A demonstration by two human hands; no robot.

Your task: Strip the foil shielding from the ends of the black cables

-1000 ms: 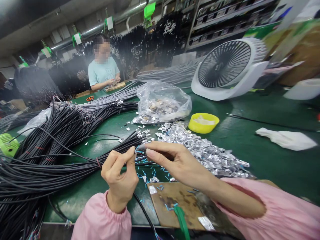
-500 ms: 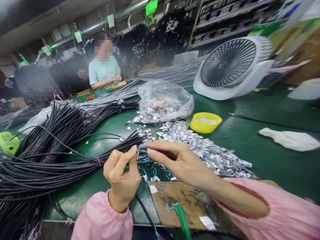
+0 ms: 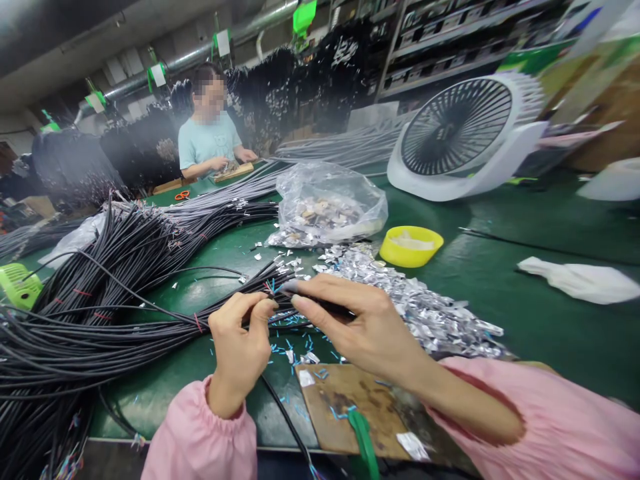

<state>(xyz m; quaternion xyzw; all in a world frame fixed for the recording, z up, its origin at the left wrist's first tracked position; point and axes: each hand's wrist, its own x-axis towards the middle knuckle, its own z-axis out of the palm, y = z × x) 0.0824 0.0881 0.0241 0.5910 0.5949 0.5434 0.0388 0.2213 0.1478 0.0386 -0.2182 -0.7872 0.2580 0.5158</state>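
My left hand is pinched on the end of a black cable whose thin blue inner wires stick out at the fingertips. My right hand meets it from the right, thumb and forefinger closed at that same cable end. Both hands hover over the green table, just above a brown board. A big bundle of black cables fans out to the left. A heap of silver foil scraps lies right behind my right hand. Small blue wire offcuts litter the table under my hands.
A clear plastic bag of scraps and a yellow bowl stand beyond the foil. A white fan sits at the back right, a white cloth on the right. Another person works at the far side.
My left hand has turned and dropped a little, curling its fingers tighter on the cable end. My right hand has closed in on it. The person opposite has shifted an arm.
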